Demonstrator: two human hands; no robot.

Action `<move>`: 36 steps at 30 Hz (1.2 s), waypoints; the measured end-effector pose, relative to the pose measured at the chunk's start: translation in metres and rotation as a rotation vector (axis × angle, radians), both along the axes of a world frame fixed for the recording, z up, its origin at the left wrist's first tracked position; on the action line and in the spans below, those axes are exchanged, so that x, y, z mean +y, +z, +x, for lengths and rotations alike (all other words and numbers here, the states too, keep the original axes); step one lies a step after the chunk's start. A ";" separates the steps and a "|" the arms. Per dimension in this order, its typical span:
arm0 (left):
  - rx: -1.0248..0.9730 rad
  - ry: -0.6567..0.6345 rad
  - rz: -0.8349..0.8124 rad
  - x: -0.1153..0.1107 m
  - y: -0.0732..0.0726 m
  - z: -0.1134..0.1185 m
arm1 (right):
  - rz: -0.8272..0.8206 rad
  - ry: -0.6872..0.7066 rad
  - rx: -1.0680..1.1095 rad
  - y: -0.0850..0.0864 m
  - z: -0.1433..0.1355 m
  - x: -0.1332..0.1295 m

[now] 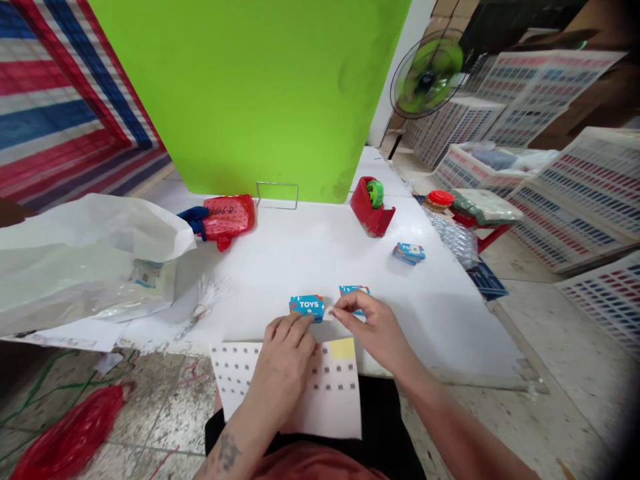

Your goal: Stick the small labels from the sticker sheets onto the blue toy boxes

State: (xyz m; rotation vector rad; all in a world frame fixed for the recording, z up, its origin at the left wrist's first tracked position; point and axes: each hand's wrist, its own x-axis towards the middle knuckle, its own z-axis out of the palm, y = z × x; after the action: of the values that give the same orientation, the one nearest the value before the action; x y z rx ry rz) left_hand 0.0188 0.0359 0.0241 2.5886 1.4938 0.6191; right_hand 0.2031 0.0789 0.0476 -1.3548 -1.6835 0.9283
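Observation:
A pile of blue cards printed TOYS (307, 305) lies on the white table in front of me. My left hand (289, 363) rests flat over a sheet of small printed stickers (327, 417), its fingertips at the near edge of the card pile. Between the thumb and finger of my right hand (373, 328) is a small white sticker (329, 313), just right of that pile. Partly hidden behind the right hand are more blue cards (353, 291). A third stack of blue cards (409, 253) sits farther right. The sticker sheet hangs over the table's front edge, with a yellow patch at its corner.
A red tape dispenser (373, 208) with green tape stands at the back right. A red plastic packet (229, 219) and a large white bag (90, 267) lie left. Behind rises a green board (250, 93). Crates (590, 193) and a fan (427, 80) stand beyond.

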 end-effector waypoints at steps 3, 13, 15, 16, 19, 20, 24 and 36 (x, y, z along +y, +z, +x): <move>0.029 -0.068 0.061 0.007 -0.010 0.003 | -0.118 0.043 0.015 -0.006 -0.002 0.024; 0.138 -0.053 0.094 0.007 -0.020 0.002 | -0.186 0.217 0.018 -0.027 -0.009 0.051; 0.137 -0.047 0.107 0.007 -0.021 0.002 | -0.182 0.222 -0.007 -0.026 -0.010 0.052; 0.135 -0.044 0.112 0.007 -0.022 0.003 | -0.179 0.222 -0.017 -0.025 -0.010 0.052; 0.138 -0.037 0.113 0.007 -0.023 0.004 | -0.174 0.224 -0.031 -0.026 -0.010 0.052; 0.140 -0.037 0.114 0.007 -0.023 0.004 | -0.174 0.223 -0.032 -0.027 -0.010 0.052; 0.148 -0.031 0.111 0.006 -0.023 0.004 | -0.169 0.217 -0.046 -0.029 -0.010 0.051; 0.187 -0.011 0.127 0.007 -0.023 0.005 | -0.162 0.225 -0.054 -0.032 -0.009 0.052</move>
State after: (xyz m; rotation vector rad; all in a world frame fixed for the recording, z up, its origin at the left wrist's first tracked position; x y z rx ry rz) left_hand 0.0237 0.0426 0.0015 2.8183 1.5381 0.4973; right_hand 0.1938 0.1311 0.0161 -1.3228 -1.8640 1.1878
